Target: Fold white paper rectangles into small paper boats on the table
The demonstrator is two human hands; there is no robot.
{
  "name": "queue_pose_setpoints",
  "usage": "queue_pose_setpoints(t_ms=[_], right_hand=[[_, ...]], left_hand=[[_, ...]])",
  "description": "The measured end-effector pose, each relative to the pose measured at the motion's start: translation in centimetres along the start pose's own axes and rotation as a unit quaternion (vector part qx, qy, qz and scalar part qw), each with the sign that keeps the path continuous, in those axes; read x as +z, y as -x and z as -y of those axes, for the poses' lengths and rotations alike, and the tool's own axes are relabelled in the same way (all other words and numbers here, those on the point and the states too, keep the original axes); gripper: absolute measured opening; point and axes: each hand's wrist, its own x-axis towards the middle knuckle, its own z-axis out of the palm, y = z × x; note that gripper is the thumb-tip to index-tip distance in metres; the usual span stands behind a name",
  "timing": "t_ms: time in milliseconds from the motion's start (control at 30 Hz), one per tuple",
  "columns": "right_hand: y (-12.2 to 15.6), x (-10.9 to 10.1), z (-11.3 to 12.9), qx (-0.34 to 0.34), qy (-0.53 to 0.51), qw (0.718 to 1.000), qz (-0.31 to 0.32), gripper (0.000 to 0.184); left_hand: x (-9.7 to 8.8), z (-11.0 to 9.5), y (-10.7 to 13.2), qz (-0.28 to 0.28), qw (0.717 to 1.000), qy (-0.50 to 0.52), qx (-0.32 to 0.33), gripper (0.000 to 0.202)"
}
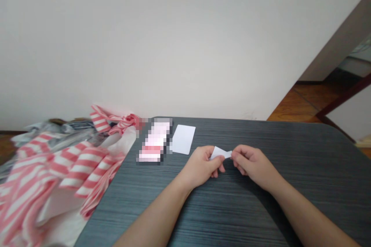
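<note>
Between my left hand [199,166] and my right hand [252,162] is a small piece of folded white paper [219,153], pinched by the fingertips of both hands above the dark table. Its ends are narrow and its middle is creased. A flat white rectangular card [183,139] lies on the table just beyond my left hand, not touching it. Left of the card lies a pink and white item [153,142], pixelated so that I cannot tell what it is.
The dark grey wood-grain table [307,162] has a rounded far right corner and stands against a white wall [185,46]. Pink-and-white striped cloth [72,166] and grey clothing [55,129] are heaped beyond its left edge. Wooden flooring [307,104] shows at the right.
</note>
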Motion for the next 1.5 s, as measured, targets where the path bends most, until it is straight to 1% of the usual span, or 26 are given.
queue_pose_setpoints(t_ms=[200,433,567,767,900,1067,1267,1400,1500], right_hand=[[-0.06,0.06,-0.12,-0.020,0.021,1.000,0.004,0.029],[0.05,0.18,-0.19,-0.001,-0.006,1.000,0.021,0.026],[0.18,0.29,0.13,-0.002,0.023,0.999,0.028,0.024],[0.26,0.19,0.40,-0.025,0.049,0.998,0.023,0.021],[0.21,0.12,0.18,-0.032,0.040,0.999,0.017,0.021],[0.11,0.26,-0.10,-0.024,0.021,0.999,0.003,0.023],[0.10,0.28,0.19,-0.025,0.011,0.999,0.040,0.019],[0.05,0.28,0.10,-0.027,0.020,0.999,0.033,0.020],[0.00,0.25,-0.14,-0.024,0.003,0.999,0.025,0.021]], left_hand=[[0.07,0.11,-0.06,0.001,1.000,0.004,0.003,0.020],[0.13,0.25,0.04,-0.005,1.000,0.007,0.011,0.019],[0.11,0.09,0.08,0.001,1.000,0.003,0.010,0.018],[0.04,0.01,0.06,0.010,1.000,-0.007,0.017,0.019],[-0.02,0.22,-0.04,0.013,1.000,-0.010,0.020,0.021],[-0.05,0.36,-0.09,0.009,0.999,-0.027,0.026,0.023],[0.07,0.19,0.05,0.011,0.999,-0.026,0.025,0.022],[0.08,0.36,0.08,0.015,0.999,-0.033,0.028,0.022],[0.04,0.51,0.06,0.013,0.999,-0.030,0.030,0.022]])
